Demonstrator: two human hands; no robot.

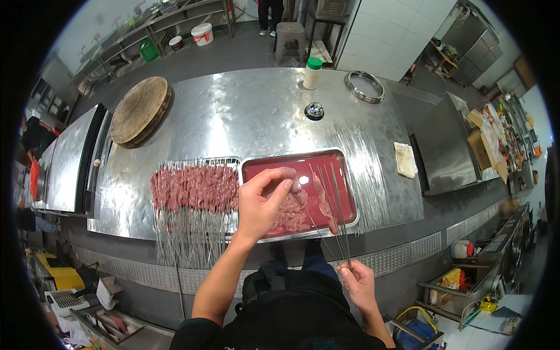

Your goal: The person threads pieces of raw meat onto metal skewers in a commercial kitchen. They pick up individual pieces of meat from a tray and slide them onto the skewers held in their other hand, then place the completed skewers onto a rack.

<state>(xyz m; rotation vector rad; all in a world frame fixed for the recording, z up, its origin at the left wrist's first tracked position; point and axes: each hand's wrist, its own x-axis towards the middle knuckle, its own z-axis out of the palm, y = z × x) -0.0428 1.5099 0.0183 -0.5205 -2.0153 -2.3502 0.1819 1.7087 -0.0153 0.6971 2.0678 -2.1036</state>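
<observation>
Over the tray of raw meat, my left hand (259, 205) pinches a slice of raw meat (297, 187) between thumb and forefinger. My right hand (359, 280), close to my body, grips the lower ends of several thin metal skewers (336, 205). Meat strips (323, 199) are threaded along one of these skewers. Another skewer slants apart from the bunch, its upper part near the pinched slice; whether it touches the meat I cannot tell. Loose meat slices (288, 216) lie in reddish liquid in the metal tray (352, 175), partly hidden by my left hand.
Left of the tray lie rows of loaded meat skewers (194, 188), handles overhanging the table edge. Bare skewers (365, 175) lie to the right, near a folded cloth (405, 159). Farther back are a round wooden chopping block (141, 111), call bell (314, 111), green-capped shaker (312, 74) and metal ring (364, 87).
</observation>
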